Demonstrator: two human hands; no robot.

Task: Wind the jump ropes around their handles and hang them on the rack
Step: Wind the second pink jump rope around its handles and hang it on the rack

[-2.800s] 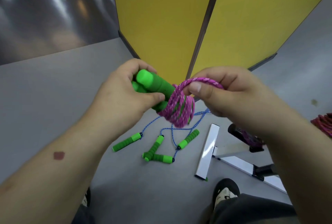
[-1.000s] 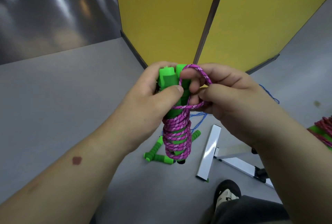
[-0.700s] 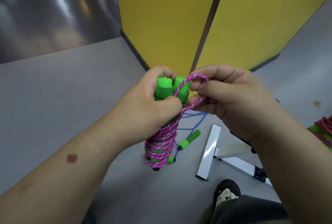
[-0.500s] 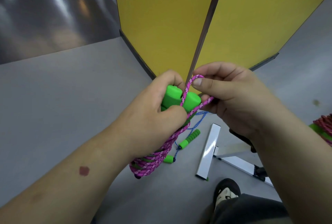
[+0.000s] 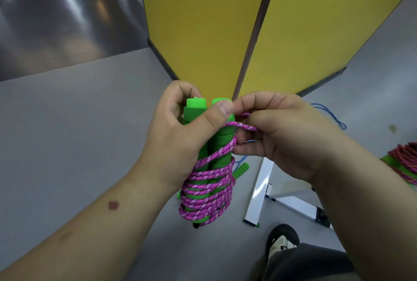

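Note:
My left hand [image 5: 180, 138] grips two green foam handles [image 5: 217, 145] held upright side by side, thumb across their tops. A pink jump rope [image 5: 207, 190] is wound in several turns around their lower half. My right hand [image 5: 284, 136] pinches the rope's last loop [image 5: 243, 126] just right of the handle tops. Behind the bundle a green handle [image 5: 241, 169] of a blue jump rope [image 5: 334, 116] lies on the floor, mostly hidden. The white rack's base bars [image 5: 259, 192] lie low on the right.
Yellow partition panels [image 5: 203, 32] stand right ahead, meeting at a dark post. A wound red rope on green handles [image 5: 404, 163] sits at the right edge. My shoe [image 5: 282, 240] and trouser leg are at the bottom right. Grey floor [image 5: 67, 134] spreads to the left.
The wound bundle has swung back from tilted to upright in my left hand. My right hand has drawn the final loop down beside the handle tops.

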